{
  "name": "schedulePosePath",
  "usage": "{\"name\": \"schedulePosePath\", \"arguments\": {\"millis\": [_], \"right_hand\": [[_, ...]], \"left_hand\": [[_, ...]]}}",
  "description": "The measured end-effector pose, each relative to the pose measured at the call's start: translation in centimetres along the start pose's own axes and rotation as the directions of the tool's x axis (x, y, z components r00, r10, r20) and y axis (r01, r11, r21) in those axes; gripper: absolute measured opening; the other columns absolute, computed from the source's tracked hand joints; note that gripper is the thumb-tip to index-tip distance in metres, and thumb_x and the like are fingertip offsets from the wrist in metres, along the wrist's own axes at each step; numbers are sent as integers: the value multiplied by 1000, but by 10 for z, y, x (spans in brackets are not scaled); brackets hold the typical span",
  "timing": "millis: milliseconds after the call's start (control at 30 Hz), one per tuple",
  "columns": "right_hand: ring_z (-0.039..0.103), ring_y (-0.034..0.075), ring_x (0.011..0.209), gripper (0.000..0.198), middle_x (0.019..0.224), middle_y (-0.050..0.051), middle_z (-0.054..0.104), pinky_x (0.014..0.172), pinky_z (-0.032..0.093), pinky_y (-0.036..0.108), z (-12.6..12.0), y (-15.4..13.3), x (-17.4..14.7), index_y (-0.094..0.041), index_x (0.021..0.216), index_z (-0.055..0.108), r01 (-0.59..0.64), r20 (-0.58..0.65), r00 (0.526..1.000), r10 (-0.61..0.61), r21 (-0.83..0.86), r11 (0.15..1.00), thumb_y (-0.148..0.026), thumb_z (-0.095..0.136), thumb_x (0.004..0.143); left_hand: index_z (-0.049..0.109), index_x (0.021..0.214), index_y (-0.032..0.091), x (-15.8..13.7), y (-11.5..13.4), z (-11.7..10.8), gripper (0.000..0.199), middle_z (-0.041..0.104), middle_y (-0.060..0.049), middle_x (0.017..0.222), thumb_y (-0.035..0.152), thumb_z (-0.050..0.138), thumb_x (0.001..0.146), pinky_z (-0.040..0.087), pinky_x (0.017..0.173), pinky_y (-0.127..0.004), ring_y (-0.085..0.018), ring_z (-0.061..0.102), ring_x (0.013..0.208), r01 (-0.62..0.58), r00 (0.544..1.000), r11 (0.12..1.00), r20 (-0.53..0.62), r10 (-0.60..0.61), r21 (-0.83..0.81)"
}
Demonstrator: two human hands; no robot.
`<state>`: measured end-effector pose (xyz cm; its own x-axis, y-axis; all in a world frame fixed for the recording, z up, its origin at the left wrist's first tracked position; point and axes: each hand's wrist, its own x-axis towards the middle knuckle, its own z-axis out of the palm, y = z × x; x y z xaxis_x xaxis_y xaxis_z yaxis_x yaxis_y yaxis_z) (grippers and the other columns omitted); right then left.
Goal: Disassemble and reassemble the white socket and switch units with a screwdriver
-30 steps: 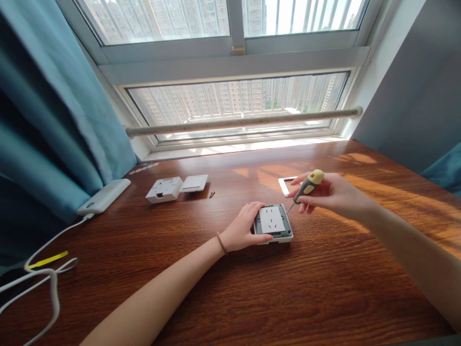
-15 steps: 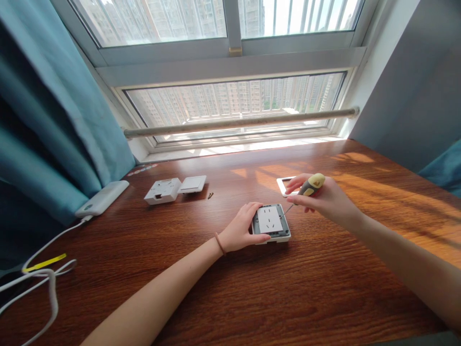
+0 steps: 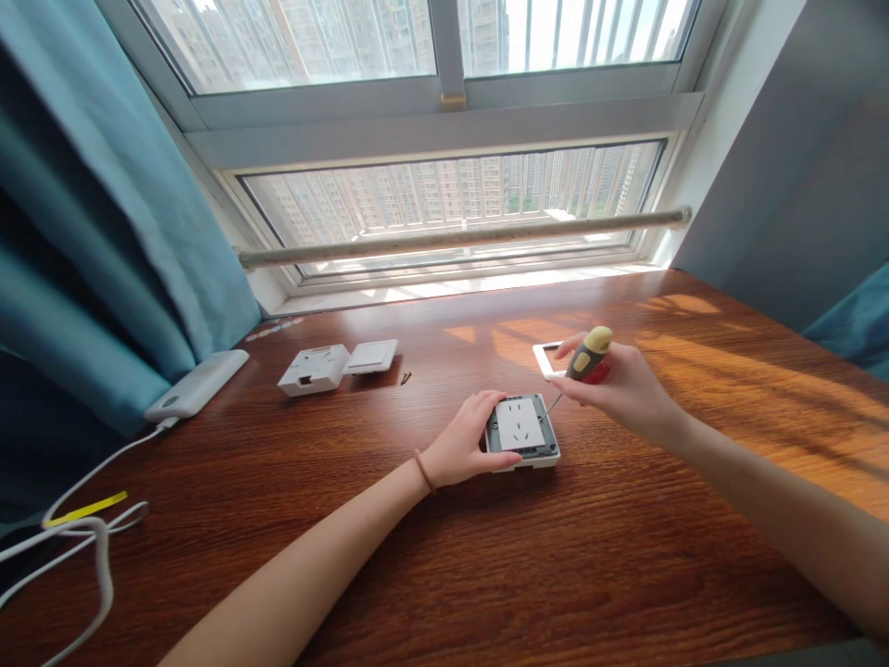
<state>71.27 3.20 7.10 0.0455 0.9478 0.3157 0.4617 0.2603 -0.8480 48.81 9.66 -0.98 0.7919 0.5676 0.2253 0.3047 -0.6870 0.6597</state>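
A wall socket (image 3: 519,424) with a white face and exposed grey frame lies face up in a white box on the table. My left hand (image 3: 467,442) grips its left side, thumb along the near edge and fingers at the far edge. In my right hand (image 3: 620,382) is a screwdriver (image 3: 589,353) with a yellow and grey handle. It leans to the right, its tip at the right side of the socket's frame, where a screw may sit; the contact is too small to make out. A white cover frame (image 3: 548,359) lies just behind my right hand, partly hidden by its fingers.
On the wooden table (image 3: 389,556), a white mounting box (image 3: 314,369), a white switch panel (image 3: 371,356) and a few screws (image 3: 406,378) lie left of centre. A white power strip (image 3: 198,384) with a cable rests by the blue curtain (image 3: 125,185). A window stands behind.
The screwdriver's handle has swung left and is more upright, with my right hand shifting slightly left. My left hand and the socket have stayed in place.
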Motion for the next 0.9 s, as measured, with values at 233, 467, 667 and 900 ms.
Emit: {"name": "schedulePosePath", "arguments": {"millis": [233,467,667,900], "right_hand": [[56,9,50,29,79,3,64,44,47,23,-9,-5,5,-15,91,59,-189,316,942,113,221,957,-30,71,69],[65,16,62,32,91,7,67,55,54,30,-22,-6,9,-16,97,57,-234,411,905,109,266,935,-32,69,72],[53,11,46,26,66,2,64,42,43,27,-12,-2,6,-17,71,59,-65,66,995,70,-84,994,-38,73,64],[53,9,51,35,89,6,64,43,46,26,4,-3,-1,-17,98,57,-10,42,999,5,109,994,-36,68,71]], "left_hand": [[36,129,21,0,2,0,74,43,-12,129,45,69,67,32,103,-45,-28,42,118,8,1000,1000,-8,-8,-18],[36,129,21,-1,2,0,75,44,-13,128,45,69,67,32,102,-46,-29,42,118,12,1000,1000,-11,-13,-25],[36,128,19,-1,1,0,74,43,-13,128,47,68,68,32,103,-44,-28,41,118,-10,1000,1000,-19,9,-18],[36,128,19,0,2,0,74,43,-13,129,47,68,67,31,103,-45,-29,41,118,-2,1000,1000,-14,1,-21]]}}
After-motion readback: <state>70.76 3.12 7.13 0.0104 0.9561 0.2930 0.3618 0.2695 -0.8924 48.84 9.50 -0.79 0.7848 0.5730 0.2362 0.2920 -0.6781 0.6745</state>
